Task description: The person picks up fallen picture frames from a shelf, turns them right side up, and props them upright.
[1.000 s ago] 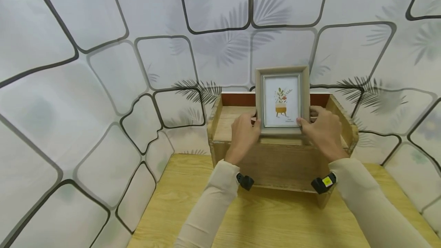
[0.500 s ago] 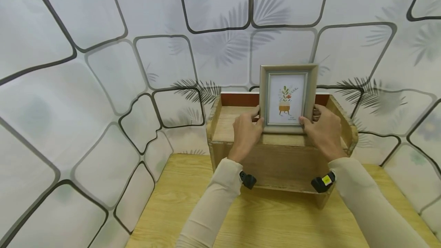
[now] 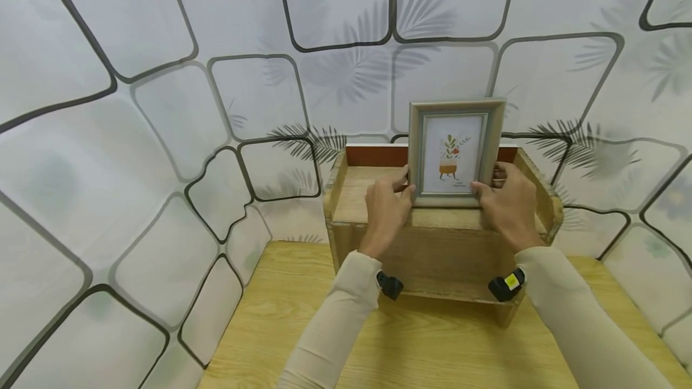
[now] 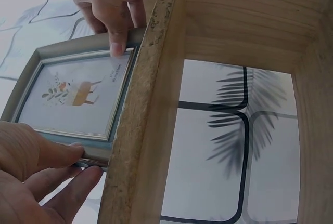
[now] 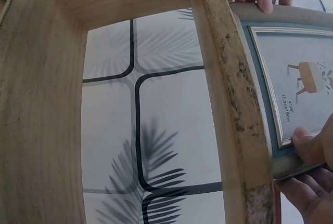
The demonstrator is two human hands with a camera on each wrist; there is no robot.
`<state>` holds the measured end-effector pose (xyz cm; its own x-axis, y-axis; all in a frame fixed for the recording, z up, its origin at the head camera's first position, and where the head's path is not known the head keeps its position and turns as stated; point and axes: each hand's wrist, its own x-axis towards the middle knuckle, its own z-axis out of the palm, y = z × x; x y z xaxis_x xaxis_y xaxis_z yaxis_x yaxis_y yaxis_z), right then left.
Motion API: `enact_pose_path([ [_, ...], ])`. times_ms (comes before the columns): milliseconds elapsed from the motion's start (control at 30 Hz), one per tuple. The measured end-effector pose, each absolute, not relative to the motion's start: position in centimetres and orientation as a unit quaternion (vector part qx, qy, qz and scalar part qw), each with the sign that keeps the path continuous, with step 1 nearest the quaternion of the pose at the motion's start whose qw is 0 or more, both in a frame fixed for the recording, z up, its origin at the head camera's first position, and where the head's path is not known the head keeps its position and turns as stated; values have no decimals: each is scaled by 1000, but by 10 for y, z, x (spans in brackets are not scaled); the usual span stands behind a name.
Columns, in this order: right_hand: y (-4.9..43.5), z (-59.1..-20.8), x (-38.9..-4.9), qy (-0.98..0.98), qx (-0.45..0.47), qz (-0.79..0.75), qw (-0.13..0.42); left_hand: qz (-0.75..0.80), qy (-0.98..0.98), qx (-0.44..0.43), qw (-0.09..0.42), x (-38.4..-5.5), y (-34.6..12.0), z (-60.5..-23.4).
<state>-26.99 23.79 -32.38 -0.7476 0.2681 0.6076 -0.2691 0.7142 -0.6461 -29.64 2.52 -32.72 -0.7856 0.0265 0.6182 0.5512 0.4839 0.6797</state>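
Picture frame [image 3: 454,153] between both hands [image 3: 386,209], each clamped on one of its lower side edges.

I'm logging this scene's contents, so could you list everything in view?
picture frame: 1, beige with blue-grey inner border, between the hands
print: 1, white with orange pot and plant, inside the frame
shelf: 1, brown wood, on the table
strip: 1, reddish-brown, along the shelf top's back
table: 1, yellowish, underneath
wall covering: white-grey, patterned, behind
wrist devices: 2, black, at the cuffs
sleeves: 2, cream, both arms
left hand: 1, bare, gripping frame's left side
right hand: 1, bare, gripping frame's right side
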Motion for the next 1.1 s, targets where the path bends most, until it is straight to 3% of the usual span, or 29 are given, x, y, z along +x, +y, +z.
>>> enact_pose_path([
  [467,241,-324,-267,-853,14,379,359,-503,-818,-168,224,-297,27,-319],
  [667,233,-313,-266,-800,58,366,472,-504,-819,-166,218,-298,24,-321],
  [833,214,-276,-269,-767,127,325,539,-502,-819,-169,220,-299,23,-321],
  [967,194,-243,-275,-785,166,278,528,-506,-813,-178,227,-300,23,-321],
  [1100,177,-221,-282,-842,157,197,477,-508,-810,-183,230,-301,25,-320],
])
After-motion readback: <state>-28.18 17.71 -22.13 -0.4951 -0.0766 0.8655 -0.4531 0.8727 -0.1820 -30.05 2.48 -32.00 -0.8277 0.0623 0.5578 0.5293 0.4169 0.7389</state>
